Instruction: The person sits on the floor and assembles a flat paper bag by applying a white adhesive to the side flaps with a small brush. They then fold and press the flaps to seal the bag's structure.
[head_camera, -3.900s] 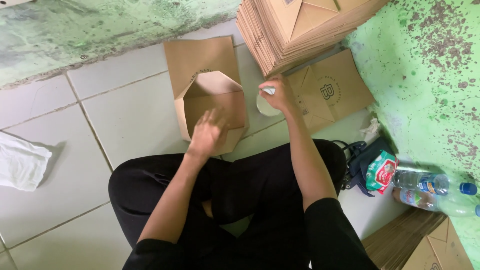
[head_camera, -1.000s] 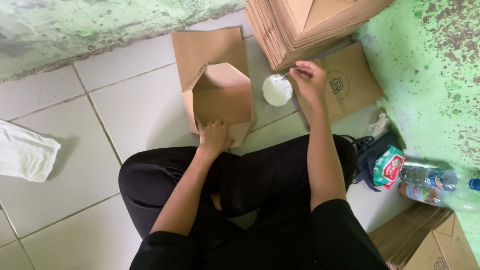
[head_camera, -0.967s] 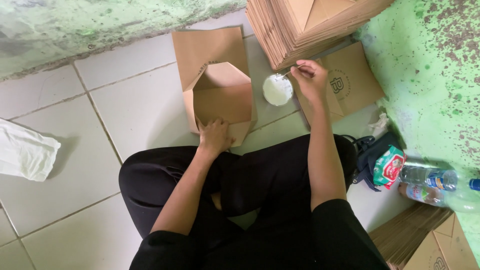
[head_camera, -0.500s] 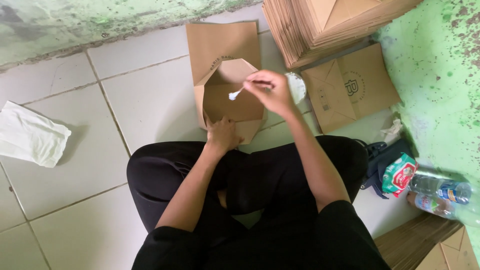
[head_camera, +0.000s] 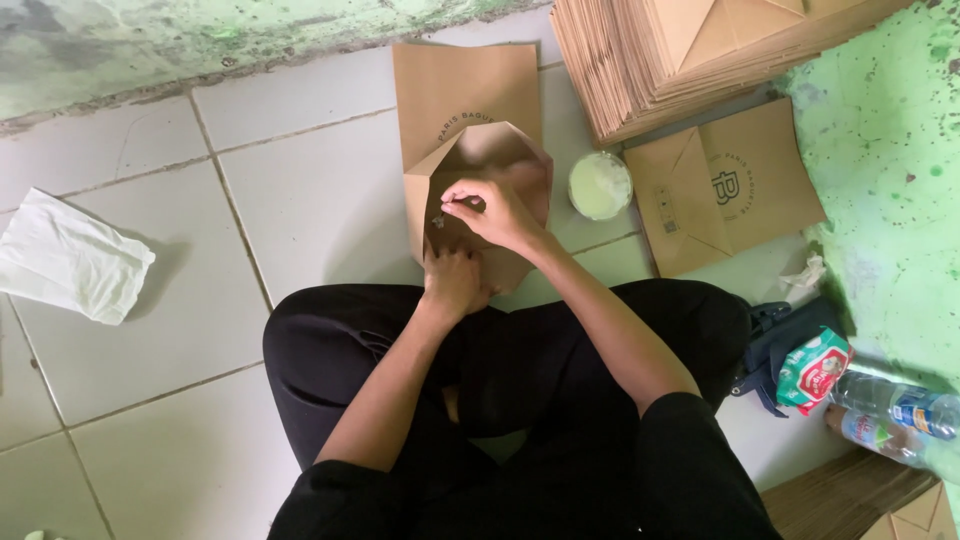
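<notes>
A brown paper bag (head_camera: 468, 105) lies flat on the floor tiles in front of my crossed legs, its bottom flaps folded open. My left hand (head_camera: 455, 282) presses down on the bag's near edge. My right hand (head_camera: 492, 210) pinches a thin stick applicator (head_camera: 441, 218) and holds its tip against the left flap of the bag. A small round cup of pale paste (head_camera: 600, 185) stands just to the right of the bag.
A tall stack of flat brown bags (head_camera: 690, 50) lies at the top right, with one single bag (head_camera: 720, 190) beside it. A white plastic bag (head_camera: 70, 255) lies at the left. Plastic bottles (head_camera: 890, 410) and a small packet (head_camera: 815, 368) lie by the green wall.
My right hand left the paste cup and carried the stick over to the bag's open flaps, then lowered its tip to the left flap. My left hand stayed on the bag's near edge.
</notes>
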